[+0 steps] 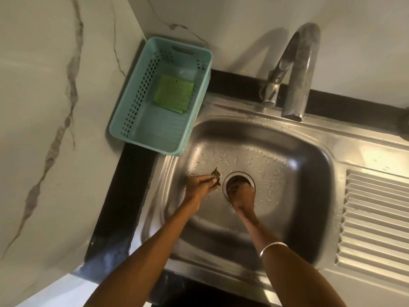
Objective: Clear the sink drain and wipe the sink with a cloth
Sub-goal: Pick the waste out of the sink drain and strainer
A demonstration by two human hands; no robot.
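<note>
A wet steel sink holds a round drain at its centre. My right hand reaches into the drain opening with fingers curled down inside; what they touch is hidden. Just left of the drain, my left hand pinches dark green leaf scraps between its fingertips. A green cloth lies folded inside a teal basket at the sink's back left corner.
A curved steel tap arches over the back rim, its spout above the basin. A ribbed draining board lies to the right. A marble wall stands on the left, with a black counter strip beside the sink.
</note>
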